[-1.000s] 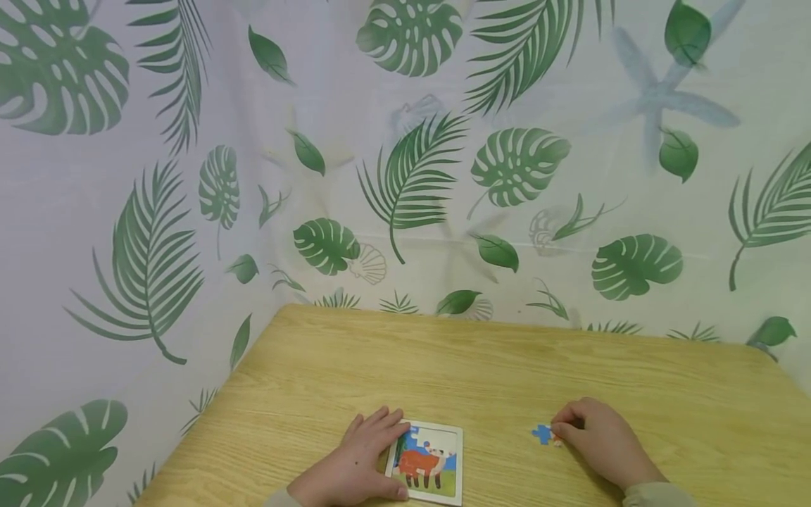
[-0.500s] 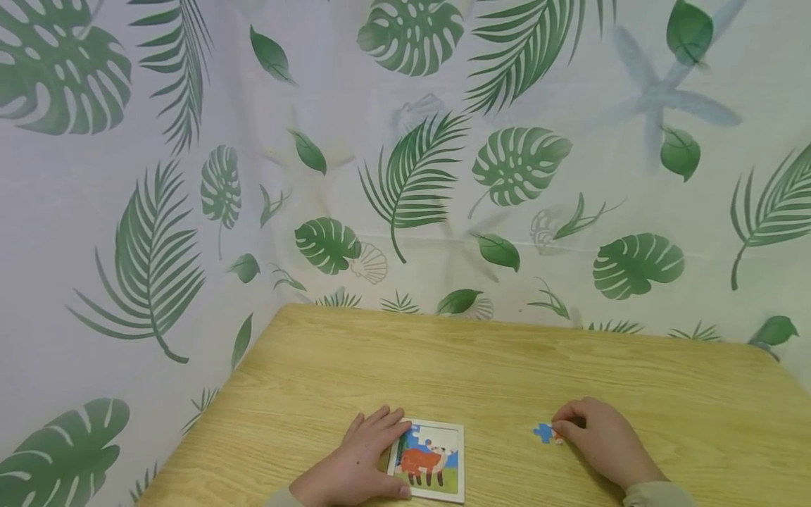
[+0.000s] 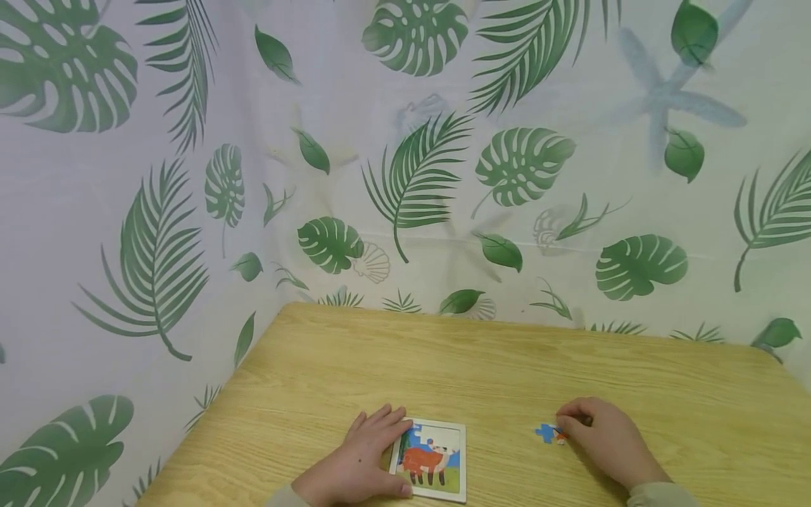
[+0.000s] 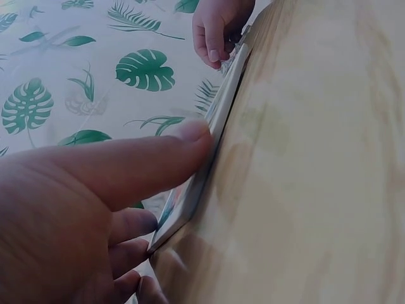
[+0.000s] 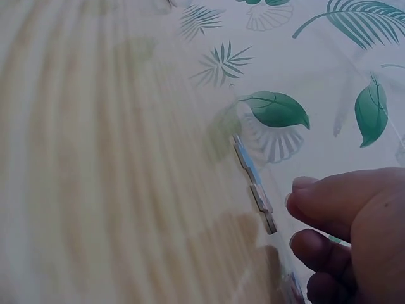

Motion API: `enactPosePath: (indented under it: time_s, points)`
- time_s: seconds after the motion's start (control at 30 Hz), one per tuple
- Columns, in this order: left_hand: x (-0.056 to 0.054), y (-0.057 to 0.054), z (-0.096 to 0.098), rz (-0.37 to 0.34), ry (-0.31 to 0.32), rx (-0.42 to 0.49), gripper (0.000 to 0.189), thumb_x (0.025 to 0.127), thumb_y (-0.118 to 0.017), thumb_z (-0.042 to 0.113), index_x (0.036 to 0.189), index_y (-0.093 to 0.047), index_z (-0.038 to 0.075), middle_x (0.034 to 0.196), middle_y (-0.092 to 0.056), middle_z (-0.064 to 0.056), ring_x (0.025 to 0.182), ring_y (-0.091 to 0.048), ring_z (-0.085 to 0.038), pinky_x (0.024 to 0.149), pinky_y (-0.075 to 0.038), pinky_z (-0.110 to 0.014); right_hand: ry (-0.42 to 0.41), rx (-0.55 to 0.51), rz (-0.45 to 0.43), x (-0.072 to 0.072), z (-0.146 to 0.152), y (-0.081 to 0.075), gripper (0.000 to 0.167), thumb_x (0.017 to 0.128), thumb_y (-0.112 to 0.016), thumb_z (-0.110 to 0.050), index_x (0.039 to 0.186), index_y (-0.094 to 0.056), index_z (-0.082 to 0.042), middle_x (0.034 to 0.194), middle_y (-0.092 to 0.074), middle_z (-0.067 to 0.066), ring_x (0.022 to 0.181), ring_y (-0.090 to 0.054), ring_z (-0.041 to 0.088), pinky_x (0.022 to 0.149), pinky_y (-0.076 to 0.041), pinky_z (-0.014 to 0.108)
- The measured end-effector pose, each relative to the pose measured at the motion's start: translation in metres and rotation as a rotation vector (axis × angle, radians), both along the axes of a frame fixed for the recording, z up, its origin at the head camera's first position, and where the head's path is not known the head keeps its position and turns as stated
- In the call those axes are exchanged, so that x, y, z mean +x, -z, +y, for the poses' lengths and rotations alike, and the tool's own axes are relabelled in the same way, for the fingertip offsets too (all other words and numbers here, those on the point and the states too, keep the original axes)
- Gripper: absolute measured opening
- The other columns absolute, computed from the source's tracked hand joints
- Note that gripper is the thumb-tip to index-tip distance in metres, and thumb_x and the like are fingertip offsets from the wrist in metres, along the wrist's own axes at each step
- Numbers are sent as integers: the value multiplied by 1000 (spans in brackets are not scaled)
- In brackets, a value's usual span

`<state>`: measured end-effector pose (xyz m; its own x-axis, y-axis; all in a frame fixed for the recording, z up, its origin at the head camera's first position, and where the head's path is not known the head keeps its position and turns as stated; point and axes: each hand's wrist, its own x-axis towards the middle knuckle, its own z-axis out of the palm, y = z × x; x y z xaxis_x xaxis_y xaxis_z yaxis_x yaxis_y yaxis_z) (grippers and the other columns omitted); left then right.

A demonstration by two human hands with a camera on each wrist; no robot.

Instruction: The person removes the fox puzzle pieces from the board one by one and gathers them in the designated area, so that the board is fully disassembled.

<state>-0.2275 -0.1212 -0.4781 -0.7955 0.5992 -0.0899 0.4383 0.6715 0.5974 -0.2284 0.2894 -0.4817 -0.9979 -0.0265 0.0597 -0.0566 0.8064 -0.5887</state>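
Note:
A small square jigsaw puzzle (image 3: 426,461) with a red fox-like animal lies in a white frame at the front of the table. My left hand (image 3: 362,461) spreads over its left side, with the thumb at the lower corner and fingers at the upper one. In the left wrist view the thumb (image 4: 171,152) rests against the frame's edge. To the right lies a blue jigsaw piece (image 3: 544,433), with an orange and white part beside the fingertips. My right hand (image 3: 605,436) hovers there, loosely curled; the right wrist view shows a gap between thumb and piece (image 5: 253,180).
The wooden table (image 3: 481,373) extends behind both hands. A white sheet with green leaf prints (image 3: 418,176) hangs along the table's back and left sides.
My right hand has drawn slightly away from the blue piece, so more of its orange and white part shows. The left hand stays on the puzzle frame. The head view has shifted slightly.

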Motion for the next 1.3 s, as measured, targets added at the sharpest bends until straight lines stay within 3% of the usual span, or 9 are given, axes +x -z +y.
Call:
enactPosePath:
  time_s: [0.3, 0.63, 0.87, 1.07, 1.3]
  points:
    - [-1, 0, -2, -18, -7, 5, 97, 79, -81, 53, 157, -39, 14, 165, -27, -4, 153, -14, -30, 120, -2, -59, 19, -31, 16, 1, 0, -4, 26, 98, -67, -34, 111, -75, -13, 106, -68, -1, 86, -56, 16, 75, -47, 38]
    - [-3, 3, -1, -45, -21, 3, 104, 78, -81, 55, 158, -35, 8, 166, -23, -7, 154, -11, -30, 120, -1, -57, -17, -76, 27, 6, -16, -13, 20, 97, -69, -27, 109, -75, -12, 98, -68, -4, 78, -57, 13, 72, -48, 34]
    - [-3, 2, -2, -39, -13, 4, 107, 78, -80, 56, 157, -33, 3, 166, -23, -10, 153, -11, -33, 120, -2, -59, -56, -112, -18, 7, -34, -16, 16, 97, -69, -27, 108, -75, -15, 98, -66, -5, 84, -55, 15, 75, -48, 33]
    - [0, 1, -1, -39, -8, 14, 105, 78, -82, 54, 156, -35, 3, 165, -25, -10, 153, -13, -33, 120, -4, -59, -86, -103, 11, 9, -51, -18, 11, 95, -72, -23, 103, -75, -16, 94, -65, -7, 79, -52, 13, 69, -47, 31]
    - [-2, 2, -2, -32, -9, 7, 105, 78, -82, 54, 157, -35, 3, 165, -25, -9, 153, -13, -33, 120, -4, -59, -119, -94, 64, 9, -69, -24, 9, 94, -73, -20, 102, -76, -17, 91, -65, -10, 78, -53, 11, 71, -47, 31]
